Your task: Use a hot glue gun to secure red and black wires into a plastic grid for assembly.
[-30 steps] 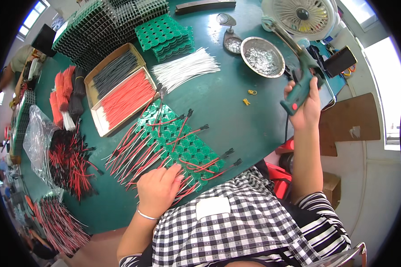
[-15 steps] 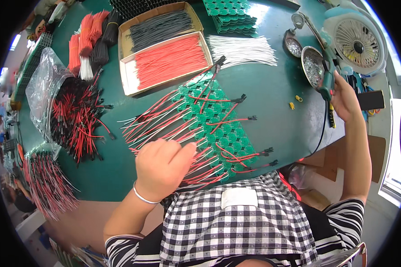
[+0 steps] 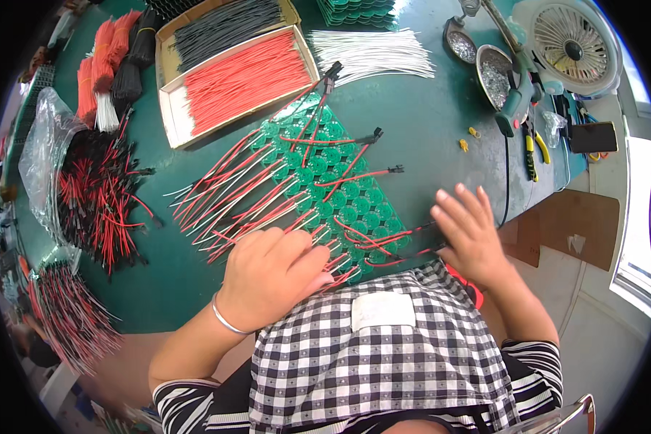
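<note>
My left hand (image 3: 271, 275) is curled closed over the near left edge of a panel of round green circuit boards (image 3: 354, 189). Whatever its fingers pinch is hidden beneath them. Red and white wires (image 3: 228, 192) fan out leftward from the panel beside that hand. My right hand (image 3: 471, 235) is held with fingers stretched out and holds nothing visible. It is just right of the panel's near end, by red wire leads (image 3: 394, 237) whose ends it partly covers. Further up, a black connector (image 3: 396, 169) ends another red lead. The green-handled soldering iron (image 3: 515, 112) rests by a metal bowl (image 3: 477, 72).
Boxes of red wires (image 3: 246, 76) and black wires (image 3: 228, 29) lie beyond the panel, with white wires (image 3: 372, 54) alongside. Wire bundles (image 3: 98, 188) lie at left. A fan (image 3: 575, 50), yellow-handled pliers (image 3: 535, 153) and a phone-like dark slab (image 3: 593, 137) are at right.
My right hand has let go of the soldering iron and come down and left toward the panel. My left hand stays closed at the wires, slightly nearer me. The view has shifted a little.
</note>
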The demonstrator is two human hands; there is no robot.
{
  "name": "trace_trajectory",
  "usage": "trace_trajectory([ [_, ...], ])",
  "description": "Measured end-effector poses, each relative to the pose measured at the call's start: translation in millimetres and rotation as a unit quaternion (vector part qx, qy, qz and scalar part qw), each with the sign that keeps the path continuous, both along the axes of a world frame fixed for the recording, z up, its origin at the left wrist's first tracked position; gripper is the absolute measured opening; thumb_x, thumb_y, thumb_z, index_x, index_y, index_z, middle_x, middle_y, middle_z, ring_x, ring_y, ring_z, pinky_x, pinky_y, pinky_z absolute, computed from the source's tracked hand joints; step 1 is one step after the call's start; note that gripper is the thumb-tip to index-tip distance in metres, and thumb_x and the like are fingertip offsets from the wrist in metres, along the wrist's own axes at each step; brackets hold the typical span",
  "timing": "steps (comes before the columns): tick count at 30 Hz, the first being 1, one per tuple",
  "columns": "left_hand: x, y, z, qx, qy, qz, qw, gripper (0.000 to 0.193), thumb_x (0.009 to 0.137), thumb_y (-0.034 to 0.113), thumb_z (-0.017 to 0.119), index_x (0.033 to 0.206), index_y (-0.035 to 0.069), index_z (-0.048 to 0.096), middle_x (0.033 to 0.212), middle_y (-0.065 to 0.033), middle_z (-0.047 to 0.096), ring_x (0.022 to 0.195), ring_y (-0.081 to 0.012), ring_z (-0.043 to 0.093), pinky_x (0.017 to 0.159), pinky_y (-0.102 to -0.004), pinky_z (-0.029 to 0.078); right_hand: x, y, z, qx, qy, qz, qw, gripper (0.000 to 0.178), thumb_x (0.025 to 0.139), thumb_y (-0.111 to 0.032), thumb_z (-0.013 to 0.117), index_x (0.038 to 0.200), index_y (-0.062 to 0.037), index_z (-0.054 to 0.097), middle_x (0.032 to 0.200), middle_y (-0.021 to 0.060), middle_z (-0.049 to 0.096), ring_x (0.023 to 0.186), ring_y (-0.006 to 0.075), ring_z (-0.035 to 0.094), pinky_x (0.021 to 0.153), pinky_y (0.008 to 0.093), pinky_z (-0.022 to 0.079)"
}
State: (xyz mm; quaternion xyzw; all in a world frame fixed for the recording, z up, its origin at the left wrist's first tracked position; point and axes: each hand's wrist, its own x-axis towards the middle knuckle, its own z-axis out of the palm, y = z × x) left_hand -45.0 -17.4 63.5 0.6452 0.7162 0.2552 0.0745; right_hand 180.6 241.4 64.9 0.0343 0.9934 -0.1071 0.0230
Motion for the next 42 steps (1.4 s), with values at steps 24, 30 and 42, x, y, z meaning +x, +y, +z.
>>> trace_trajectory([
  [24,4,23,-33,0.053,0.038,0.077,0.995,0.035,0.067,0.027,0.080,0.099,0.017,0.073,0.102,0.0006,0.063,0.075,-0.0172,0.062,0.062,-0.0319,0.050,-57,-26,-45,0.025,0.050,0.105,0.993,0.076,0.077,-0.034,0.075,0.143,-0.0146,0.045,0.155,0.0019,0.034,0.146,0.0241,0.027,0.118,0.0575,0.014],
  [30,4,25,-30,0.047,0.037,0.073,0.995,0.035,0.065,0.023,0.079,0.099,0.018,0.073,0.102,0.0017,0.064,0.075,-0.0175,0.063,0.060,-0.0313,0.051,-80,-44,-47,-0.095,0.163,0.135,0.973,0.077,0.069,-0.028,0.080,0.138,-0.0098,0.050,0.147,0.0062,0.046,0.139,0.0247,0.040,0.116,0.0518,0.024],
  [42,-9,-3,27,0.172,0.160,0.194,0.952,0.034,0.073,0.018,0.072,0.107,0.010,0.070,0.085,-0.0025,0.065,0.061,-0.0165,0.060,0.052,-0.0304,0.050,-90,-64,-31,0.029,0.028,0.121,0.992,0.089,0.081,-0.063,0.058,0.145,-0.0032,0.041,0.153,0.0141,0.036,0.144,0.0287,0.029,0.117,0.0553,0.018],
])
